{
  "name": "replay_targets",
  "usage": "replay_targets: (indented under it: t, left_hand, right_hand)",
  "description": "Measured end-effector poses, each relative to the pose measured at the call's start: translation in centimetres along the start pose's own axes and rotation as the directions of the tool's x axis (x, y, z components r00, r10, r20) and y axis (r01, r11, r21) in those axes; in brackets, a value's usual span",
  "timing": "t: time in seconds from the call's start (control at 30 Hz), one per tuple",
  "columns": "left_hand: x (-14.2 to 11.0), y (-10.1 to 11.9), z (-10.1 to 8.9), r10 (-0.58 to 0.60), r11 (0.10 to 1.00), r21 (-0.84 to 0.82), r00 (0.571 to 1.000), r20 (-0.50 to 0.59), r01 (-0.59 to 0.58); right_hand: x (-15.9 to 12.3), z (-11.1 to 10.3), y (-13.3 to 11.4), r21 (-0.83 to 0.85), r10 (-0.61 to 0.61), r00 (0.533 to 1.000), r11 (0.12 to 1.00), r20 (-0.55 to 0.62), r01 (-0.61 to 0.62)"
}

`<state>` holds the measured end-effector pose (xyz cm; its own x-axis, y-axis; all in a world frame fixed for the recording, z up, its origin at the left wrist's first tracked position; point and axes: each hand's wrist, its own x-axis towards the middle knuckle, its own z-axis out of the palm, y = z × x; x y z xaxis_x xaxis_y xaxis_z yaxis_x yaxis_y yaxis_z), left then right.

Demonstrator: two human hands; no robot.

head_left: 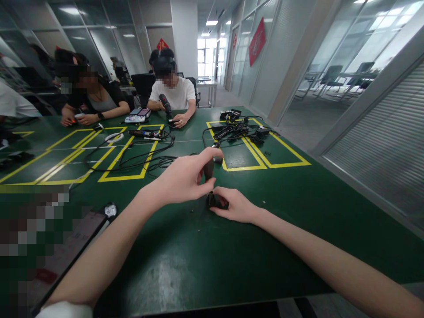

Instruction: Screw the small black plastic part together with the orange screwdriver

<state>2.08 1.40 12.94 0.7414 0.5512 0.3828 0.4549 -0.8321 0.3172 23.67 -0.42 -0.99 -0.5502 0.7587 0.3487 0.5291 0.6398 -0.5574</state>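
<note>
Black object (208,170) fills half-closed left hand (183,179), small piece (210,200) the pinching right hand (236,205).

Your work surface, the table (159,247), presents a smooth green finish, semi-glossy under the lights. The border strips (285,165) read as matt yellow tape. The cables (129,169) have a black, plastic-looking sheath. Your sleeve (66,310) is pale cloth.

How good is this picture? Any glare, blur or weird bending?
Head view: pale glare on the green tabletop; far window washed out; glass partition leaning, likely lens stretch; pixel blocks over faces and lower left; dark piece at the right hand too dim to make out.
</note>
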Motion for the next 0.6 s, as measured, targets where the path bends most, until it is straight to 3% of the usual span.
replay_targets:
  t: [0.17, 0.43, 0.6]
  left_hand:
    - [0.06, -0.28, 0.57, -0.007, 0.999, 0.048, 1.0, -0.03, 0.009]
    - [-0.19, 0.08, -0.19, -0.027, 1.0, -0.007, 0.999, 0.038, 0.027]
    - [-0.18, 0.1, 0.11, -0.015, 0.999, 0.03, 1.0, 0.002, 0.014]
  right_hand:
    - [-0.05, 0.17, -0.28, -0.063, -0.012, 0.999, 0.998, -0.042, 0.009]
    - [-0.2, 0.63, -0.52, -0.203, -0.046, 0.995, 0.979, -0.088, 0.027]
    - [-0.15, 0.94, -0.43, -0.292, -0.039, 0.996, 0.956, -0.081, 0.014]
